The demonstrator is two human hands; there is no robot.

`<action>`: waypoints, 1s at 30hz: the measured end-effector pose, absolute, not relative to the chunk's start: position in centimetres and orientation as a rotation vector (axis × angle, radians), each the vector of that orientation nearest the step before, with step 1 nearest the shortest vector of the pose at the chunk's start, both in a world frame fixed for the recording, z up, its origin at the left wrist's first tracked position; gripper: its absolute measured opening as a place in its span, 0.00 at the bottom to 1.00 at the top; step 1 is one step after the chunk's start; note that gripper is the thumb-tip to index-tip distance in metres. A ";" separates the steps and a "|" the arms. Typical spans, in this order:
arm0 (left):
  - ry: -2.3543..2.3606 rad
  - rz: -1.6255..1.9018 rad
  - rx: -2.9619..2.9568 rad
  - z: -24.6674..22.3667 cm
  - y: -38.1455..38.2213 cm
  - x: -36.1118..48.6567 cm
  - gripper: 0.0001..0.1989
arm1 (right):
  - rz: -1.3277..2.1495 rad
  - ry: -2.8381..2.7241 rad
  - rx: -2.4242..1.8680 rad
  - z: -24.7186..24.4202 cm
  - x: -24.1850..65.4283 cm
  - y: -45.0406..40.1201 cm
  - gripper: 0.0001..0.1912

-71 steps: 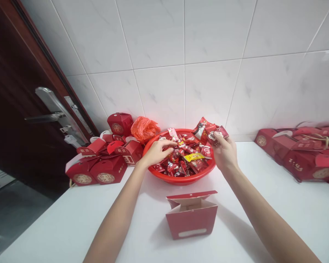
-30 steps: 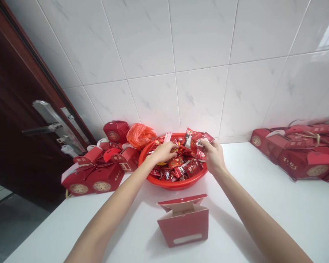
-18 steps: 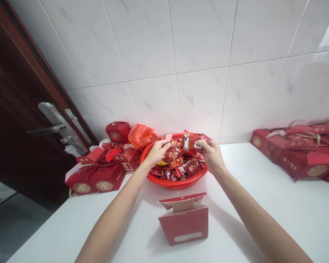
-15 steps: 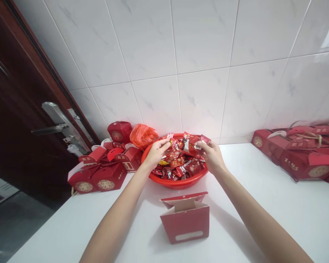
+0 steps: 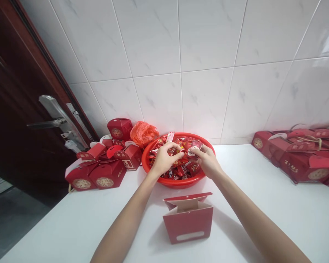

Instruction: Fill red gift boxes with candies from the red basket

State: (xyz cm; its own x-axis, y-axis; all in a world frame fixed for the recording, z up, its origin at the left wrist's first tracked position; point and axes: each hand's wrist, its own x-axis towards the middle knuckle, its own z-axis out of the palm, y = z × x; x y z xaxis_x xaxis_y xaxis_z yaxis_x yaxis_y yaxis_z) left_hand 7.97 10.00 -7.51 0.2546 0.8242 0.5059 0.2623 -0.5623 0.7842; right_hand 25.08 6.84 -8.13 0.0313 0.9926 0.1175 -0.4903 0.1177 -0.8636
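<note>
My right hand point(image 5: 210, 160) pinches a small wrapped candy point(image 5: 194, 150), red with a white patch, over the right part of a red plastic basket point(image 5: 178, 185). Over the basket's left part is my left hand point(image 5: 166, 159), thumb and forefinger curved with a gap between them. Nothing shows in that gap but the candies beneath. Many red-wrapped candies point(image 5: 182, 171) fill the basket, and a pink-and-white wrapper point(image 5: 170, 136) sticks up at its back. Between my forearms stands a red cardboard box point(image 5: 188, 224), its top open, in front of the basket.
Several red gift boxes point(image 5: 106, 177) are grouped at the left beside a crumpled orange-red plastic bag point(image 5: 144, 133). More red boxes point(image 5: 304, 160) lie along the right. A tiled wall point(image 5: 205, 98) rises behind the white table point(image 5: 235, 182); a dark door point(image 5: 19, 109) is at left.
Both hands have come closer together over the basket. My right hand has moved left with the candy, and my left hand has shifted right and down, its thumb and forefinger now apart.
</note>
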 end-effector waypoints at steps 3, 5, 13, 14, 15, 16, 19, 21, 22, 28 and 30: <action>0.978 1.307 2.086 -7.5 9.8 8.4 0.07 | 1.320 -0.899 -0.774 -8.3 25.0 6.9 0.19; 0.936 1.293 2.118 -7.3 9.6 8.6 0.06 | 1.302 -0.909 -0.821 -8.3 25.0 6.9 0.20; 0.916 1.303 2.077 -7.7 9.6 8.8 0.09 | 1.252 -1.067 -0.903 -8.2 25.3 6.6 0.24; 0.941 1.306 2.055 -7.7 9.6 8.8 0.11 | 1.255 -1.072 -0.892 -8.3 25.3 6.7 0.24; 0.970 1.302 2.031 -7.8 9.6 8.8 0.14 | 1.258 -1.077 -0.885 -8.4 25.3 6.7 0.24; 0.997 1.290 2.012 -7.8 9.6 8.8 0.17 | 1.256 -1.081 -0.885 -8.5 25.3 6.8 0.24; 1.021 1.256 1.982 -7.7 9.6 8.7 0.20 | 1.226 -1.109 -0.893 -8.7 25.4 6.8 0.23; 0.981 1.263 1.967 -7.7 9.7 8.6 0.21 | 1.215 -1.146 -0.884 -8.7 25.4 6.7 0.23; 0.956 1.272 1.959 -7.7 9.7 8.6 0.21 | 1.214 -1.165 -0.881 -8.7 25.4 6.7 0.23; 0.873 1.276 1.927 -7.3 9.8 8.2 0.24 | 1.236 -1.189 -0.877 -8.7 25.4 6.8 0.23; 0.874 1.310 1.882 -6.8 9.9 7.8 0.24 | 1.227 -1.158 -0.870 -8.6 25.3 6.7 0.22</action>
State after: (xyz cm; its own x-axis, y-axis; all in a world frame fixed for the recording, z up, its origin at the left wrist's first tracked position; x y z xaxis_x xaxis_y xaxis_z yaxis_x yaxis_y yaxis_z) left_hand 7.76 9.94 -6.83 0.2696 0.8231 0.4997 0.1453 -0.5478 0.8239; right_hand 25.31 6.73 -8.60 -0.0442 0.9815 0.1861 -0.2422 0.1702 -0.9552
